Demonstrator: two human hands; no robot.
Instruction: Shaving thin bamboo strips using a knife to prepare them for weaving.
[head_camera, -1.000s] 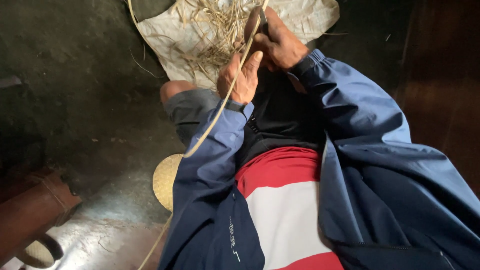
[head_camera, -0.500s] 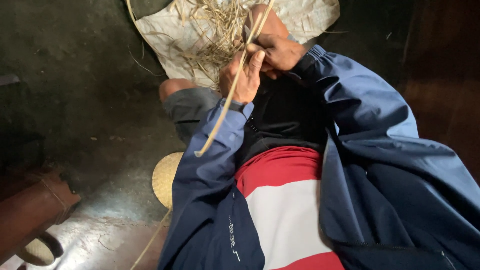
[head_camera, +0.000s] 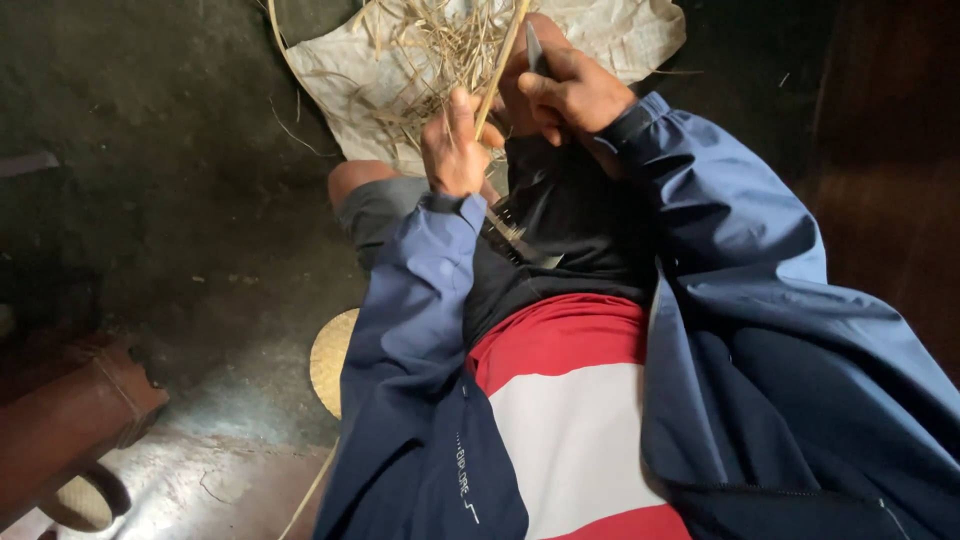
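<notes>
My left hand (head_camera: 455, 150) grips a thin pale bamboo strip (head_camera: 500, 62) that runs up and away past the top edge. My right hand (head_camera: 565, 90) is closed on a knife whose grey blade (head_camera: 534, 48) lies against the strip just above the left hand. Both hands work close together over my lap, above a white sack (head_camera: 620, 30) strewn with pale shavings (head_camera: 430, 55). Blue jacket sleeves cover both arms.
A round woven seat (head_camera: 330, 362) shows under my left arm. A reddish-brown wooden object (head_camera: 70, 425) lies at the lower left on the dark floor (head_camera: 170, 220). A loose strip end (head_camera: 310, 490) trails near the bottom edge. Dark wood fills the right side.
The strip has been drawn up through my hands; its free lower end no longer hangs past my left sleeve. Both hands stay together over the sack.
</notes>
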